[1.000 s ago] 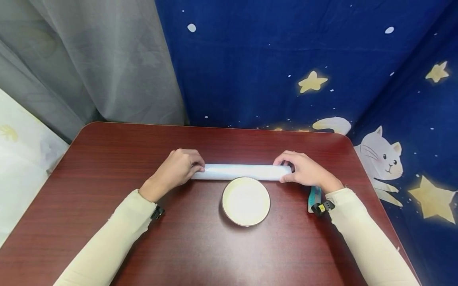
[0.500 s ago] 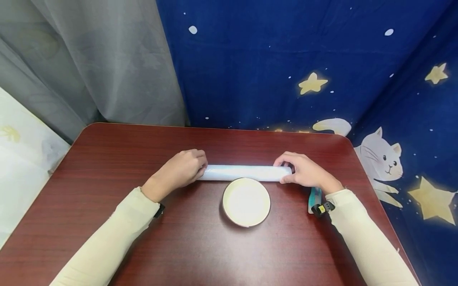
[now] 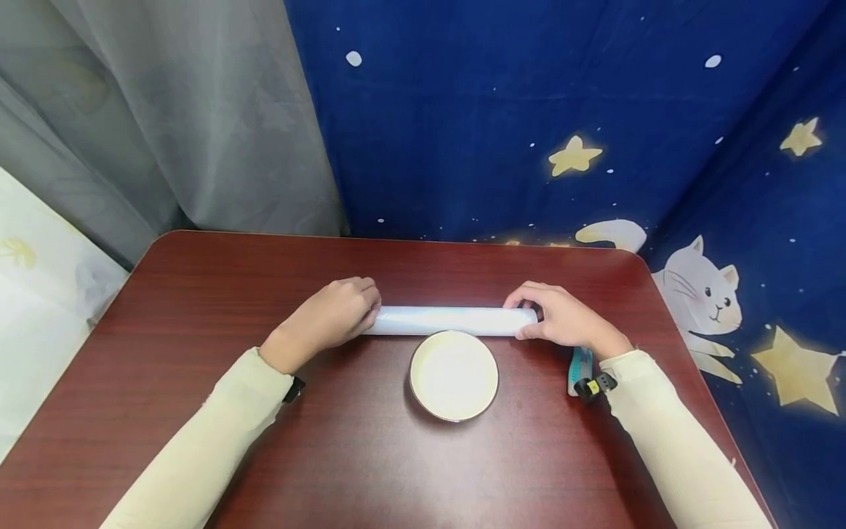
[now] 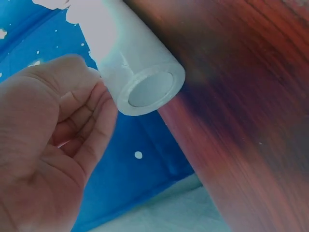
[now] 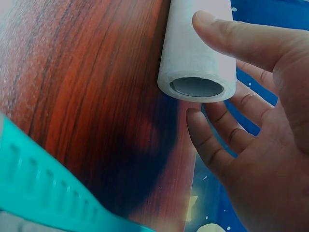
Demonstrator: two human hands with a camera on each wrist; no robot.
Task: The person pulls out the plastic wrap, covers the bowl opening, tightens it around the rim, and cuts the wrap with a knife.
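Note:
A roll of cling film [image 3: 449, 320], whitish with a hollow core, lies crosswise on the table. At its left end my left hand [image 3: 340, 312] has its fingers curled in, and in the left wrist view thumb and fingertips pinch together right at the film's side [image 4: 113, 72]. My right hand [image 3: 558, 312] holds the right end, thumb on one side and fingers round the other. The right wrist view shows that thumb [image 5: 217, 34] lying against the roll, beside the open core. A round cream bowl [image 3: 454, 375] with a dark rim stands just in front of the roll.
A teal tool with a ridged handle [image 3: 579, 367] lies on the table, partly beneath the right wrist. The dark red wooden table [image 3: 317, 470] ends at a back edge near the grey curtain [image 3: 231, 132] and the blue star-patterned curtain [image 3: 463, 132].
My left hand has shifted slightly right along the roll, its fingers now curled in more and covering the left end. The right hand, roll and bowl stay put.

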